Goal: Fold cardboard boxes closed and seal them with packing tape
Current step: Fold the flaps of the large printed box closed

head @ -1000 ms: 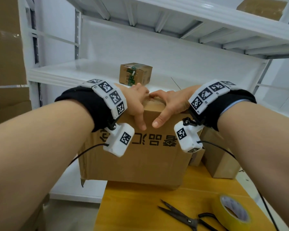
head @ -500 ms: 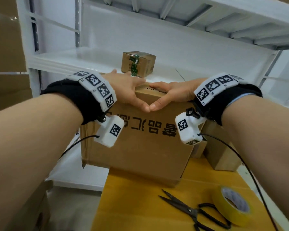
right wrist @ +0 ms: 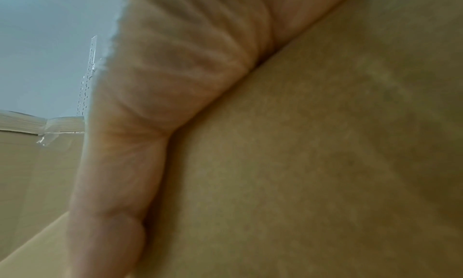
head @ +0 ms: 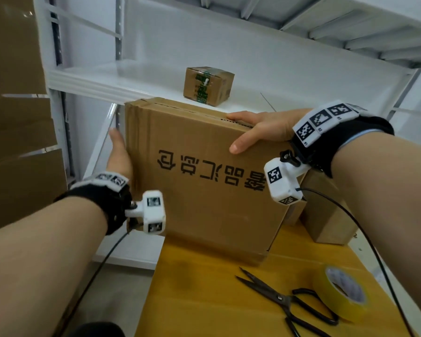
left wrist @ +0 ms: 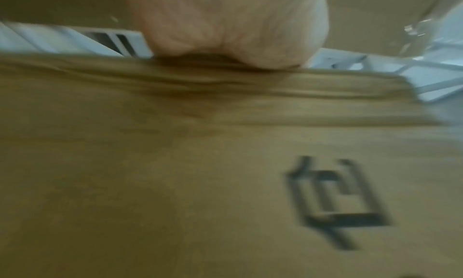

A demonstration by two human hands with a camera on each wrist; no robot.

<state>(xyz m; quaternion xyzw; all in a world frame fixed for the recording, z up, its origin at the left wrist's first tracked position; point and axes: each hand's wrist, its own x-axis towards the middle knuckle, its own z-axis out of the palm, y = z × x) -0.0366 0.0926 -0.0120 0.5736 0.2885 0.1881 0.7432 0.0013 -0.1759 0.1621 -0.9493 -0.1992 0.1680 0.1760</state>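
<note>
Now the left hand (head: 118, 154) lies flat against the big brown printed cardboard box (head: 204, 181), while the right hand (head: 258, 128) clasps its top edge; stiff, probably light, best held by opposite edges.

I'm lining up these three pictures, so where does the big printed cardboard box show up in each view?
Head: printed box centre, left hand on its side, right hand over its top edge.
Left wrist: fills the lower frame.
Right wrist: fills the right.
Shared landmark: head and left wrist both show the black printed character.
</note>
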